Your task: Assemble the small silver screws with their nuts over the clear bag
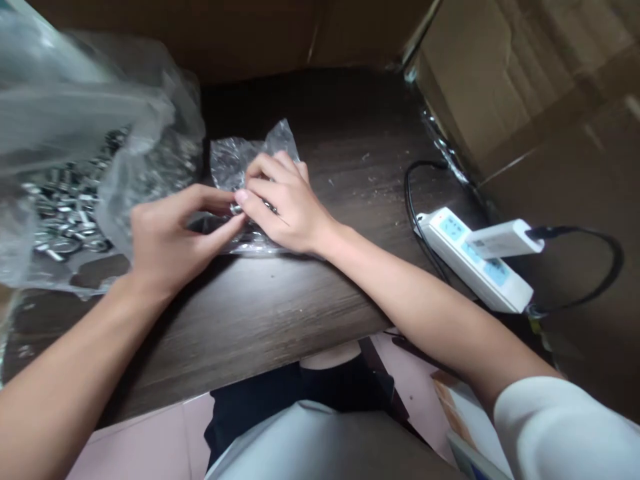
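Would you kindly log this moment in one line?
left hand: at small metal parts; right hand: over clear plastic; large bag: holds metal pieces

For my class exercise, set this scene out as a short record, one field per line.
Surface: dark wood-grain table
Left hand: thumb and fingers at small shiny metal bits
Right hand: over a small clear plastic bag, thumb beside the left fingertips
Picture's left: large plastic bag with many loose metal pieces
Picture's right: white power strip, white adapter plugged in
Unclear: how firmly either hand grips
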`<state>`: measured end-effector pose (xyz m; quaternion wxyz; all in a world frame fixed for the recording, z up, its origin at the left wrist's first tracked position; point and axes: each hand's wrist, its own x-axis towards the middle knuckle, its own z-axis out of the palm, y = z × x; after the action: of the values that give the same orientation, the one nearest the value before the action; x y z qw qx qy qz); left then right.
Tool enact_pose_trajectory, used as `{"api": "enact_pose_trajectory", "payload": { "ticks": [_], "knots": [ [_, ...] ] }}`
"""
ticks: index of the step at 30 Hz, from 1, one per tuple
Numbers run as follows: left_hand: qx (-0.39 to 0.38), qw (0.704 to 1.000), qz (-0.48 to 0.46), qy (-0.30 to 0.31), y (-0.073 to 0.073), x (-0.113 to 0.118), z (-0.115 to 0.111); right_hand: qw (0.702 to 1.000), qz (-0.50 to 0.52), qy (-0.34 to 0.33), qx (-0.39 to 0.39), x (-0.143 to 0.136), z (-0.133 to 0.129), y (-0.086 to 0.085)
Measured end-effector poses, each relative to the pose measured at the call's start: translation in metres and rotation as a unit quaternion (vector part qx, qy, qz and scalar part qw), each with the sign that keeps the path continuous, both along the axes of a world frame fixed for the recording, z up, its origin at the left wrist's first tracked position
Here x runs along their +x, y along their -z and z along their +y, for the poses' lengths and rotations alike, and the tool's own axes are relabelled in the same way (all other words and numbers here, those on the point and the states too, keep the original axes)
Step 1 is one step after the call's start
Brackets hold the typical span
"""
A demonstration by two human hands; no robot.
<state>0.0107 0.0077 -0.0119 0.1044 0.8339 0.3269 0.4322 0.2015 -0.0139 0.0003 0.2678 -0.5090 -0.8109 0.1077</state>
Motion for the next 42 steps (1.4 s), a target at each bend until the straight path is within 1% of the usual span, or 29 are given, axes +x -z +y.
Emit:
{"api": "enact_pose_trajectory", "payload": {
  "ticks": [1,2,6,10,12,16,26,31,33,36,37,39,42],
  "knots": [
    [-0.01,1.0,0.004,-0.01,0.0004,0.001,-0.0001,1.0,0.006,0.002,0.003,0.0002,-0.0002,-0.0001],
    [-0.001,1.0,-0.002,-0.01,0.0006,0.002,-0.0006,1.0,0.012,0.004,0.006,0.0005,-0.0003,-0.0002],
    [-0.039,0.999,0.011,-0.036,0.0006,0.0057,-0.0038,1.0,0.021,0.001,0.017,0.0021,-0.0008,-0.0011],
    [-0.069,0.996,0.003,-0.055,0.0006,0.0071,-0.0054,0.998,0.013,0.019,0.065,0.0026,-0.0013,-0.0016],
    [-0.057,0.997,0.004,-0.043,0.0003,0.007,-0.0056,0.997,0.005,0.025,0.077,0.0022,-0.0014,-0.0016],
    [-0.028,0.999,-0.003,-0.027,-0.0004,0.0072,-0.0052,0.998,-0.016,0.018,0.06,0.0017,-0.0007,-0.0014],
    [-0.026,0.999,-0.029,-0.012,0.0005,0.0083,-0.0017,0.998,0.01,0.022,0.055,0.0038,-0.0034,-0.0027],
    [-0.024,0.999,-0.04,-0.003,0.0034,0.005,0.0027,0.997,0.009,0.011,0.075,0.0039,-0.0011,-0.0016],
    [-0.044,0.998,-0.044,-0.009,0.0054,0.0041,0.0041,0.998,0.007,0.009,0.065,0.0036,-0.0032,-0.0036],
    [-0.109,0.993,-0.04,-0.004,0.0068,0.0027,0.0037,1.0,-0.016,0.011,0.02,0.0028,-0.0071,-0.0071],
    [-0.139,0.99,-0.025,0.002,0.0067,0.0022,0.0028,1.0,-0.017,0.012,0.013,0.0024,-0.0077,-0.0073],
    [-0.165,0.986,-0.02,0.003,0.0055,0.0013,0.0002,1.0,-0.011,0.01,0.003,0.0013,-0.0073,-0.0053],
    [-0.179,0.984,-0.023,0.003,0.0017,0.0012,-0.0036,1.0,0.011,-0.004,0.0,-0.0002,-0.0043,0.0019]
  ]
}}
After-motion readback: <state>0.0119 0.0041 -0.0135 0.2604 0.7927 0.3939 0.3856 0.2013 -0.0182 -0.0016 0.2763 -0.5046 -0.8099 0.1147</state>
